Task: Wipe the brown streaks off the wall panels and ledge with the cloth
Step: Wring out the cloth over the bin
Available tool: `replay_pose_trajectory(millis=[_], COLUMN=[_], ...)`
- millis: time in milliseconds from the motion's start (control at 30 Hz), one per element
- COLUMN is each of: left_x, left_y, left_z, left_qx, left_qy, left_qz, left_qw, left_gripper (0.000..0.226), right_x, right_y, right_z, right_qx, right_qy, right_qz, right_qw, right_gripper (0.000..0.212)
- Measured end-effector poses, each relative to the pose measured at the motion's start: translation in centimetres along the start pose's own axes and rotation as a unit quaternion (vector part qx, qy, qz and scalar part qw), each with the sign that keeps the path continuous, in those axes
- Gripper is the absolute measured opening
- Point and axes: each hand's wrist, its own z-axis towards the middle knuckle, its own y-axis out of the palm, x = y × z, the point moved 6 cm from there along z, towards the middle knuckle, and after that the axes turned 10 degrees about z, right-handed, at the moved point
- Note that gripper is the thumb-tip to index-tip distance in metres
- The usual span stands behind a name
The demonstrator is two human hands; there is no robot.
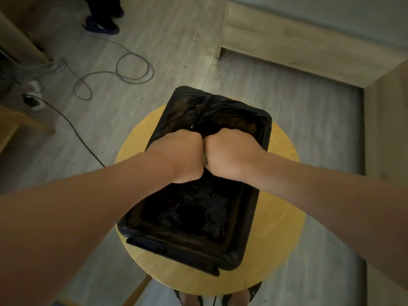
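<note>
both my hands are over a black tub [234, 259], pressed side by side so they touch. my left hand [183, 155] and my right hand [229, 153] are closed into tight fists with the backs of the hands facing up. the fingers are curled under and away from me, so i can't see them directly. the cloth [205, 159] is squeezed inside both fists. only a small greenish bit of it shows in the seam where the two hands meet, and the rest is hidden.

the tub is lined with a black plastic bag [198, 102] that is bunched and wrinkled at the far end. dark water [194, 208] lies in the bottom, with small glints on its surface. my fists are above the far half of the tub. i can't tell whether they touch the liner.

the tub sits on a round yellow tabletop [284, 239], and my feet [234, 299] show just below its near edge. on the grey floor [176, 51] to the left, a pale cable [134, 67] lies in loops near a power strip [34, 100]. another person's blue shoes [101, 26] are at the top left. a light wooden panel [276, 40] runs along the top right, well apart from my hands.
</note>
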Motion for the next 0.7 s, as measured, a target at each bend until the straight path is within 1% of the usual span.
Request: replay_pose_trajectory(millis=[67, 133, 200, 300, 400, 467, 567, 700], left_x=[0.1, 0.0, -0.2, 0.0, 0.2, 0.0, -0.3, -0.6], left_y=[0.8, 1.0, 1.0, 1.3, 1.8, 2.3, 2.8, 2.6], left_z=[0.6, 0.8, 0.8, 0.2, -0.2, -0.3, -0.9, -2.2], left_qx=[-0.056, -0.085, -0.097, -0.135, -0.174, -0.192, -0.212, -0.236], left_qy=[0.008, -0.008, -0.042, -0.08, -0.097, -0.099, -0.102, -0.099], left_qz=[-0.057, -0.114, -0.209, -0.302, -0.358, -0.385, -0.406, -0.428], left_qw=[0.997, 0.99, 0.972, 0.94, 0.912, 0.897, 0.883, 0.867], left_gripper=[0.025, 0.029, 0.029, 0.028, 0.033, 0.033, 0.032, 0.034], right_x=[0.0, 0.1, 0.3, 0.7, 0.9, 0.6, 0.0, -1.2], right_y=[-0.3, -0.9, -1.2, -1.0, -0.7, -0.6, -0.2, -0.8], right_z=[0.0, 0.1, 0.2, 0.3, 0.3, 0.3, 0.3, -0.2], right_qx=[0.024, 0.045, 0.062, 0.086, 0.114, 0.128, 0.133, 0.15], right_qy=[-0.036, -0.062, -0.077, -0.096, -0.12, -0.132, -0.145, -0.165], right_qz=[-0.038, -0.062, -0.081, -0.088, -0.098, -0.103, -0.116, -0.112], right_qw=[0.998, 0.995, 0.992, 0.988, 0.981, 0.978, 0.974, 0.968], right_gripper=[0.025, 0.02, 0.012, 0.017, 0.027, 0.03, 0.029, 0.034])
